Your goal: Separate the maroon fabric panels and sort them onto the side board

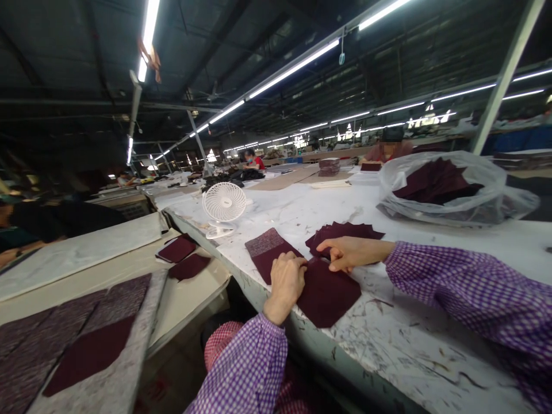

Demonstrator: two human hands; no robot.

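1. Left hand (288, 282): fingers curled at the maroon piece (330, 296); pinching or not, cannot tell.
2. Right hand (356, 253): thumb and index finger spread, beside the fanned stack (345, 230).
3. Maroon piece: on the white table (403, 330).
4. Fan (224, 202): hub mark too small to read.

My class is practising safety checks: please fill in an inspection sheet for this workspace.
Surface: white table, dark-marked.
Job's things: maroon front piece, two-tone piece, maroon fanned pieces.
Clutter: white fan; plastic bag holding maroon fabric.
Grip: left hand on the cloth; right hand by the fanned pieces and front piece; hold unclear.
Cables: nothing seen on the table; hanging cord overhead.
Surroundings: co-worker across the table, lit lamp above.
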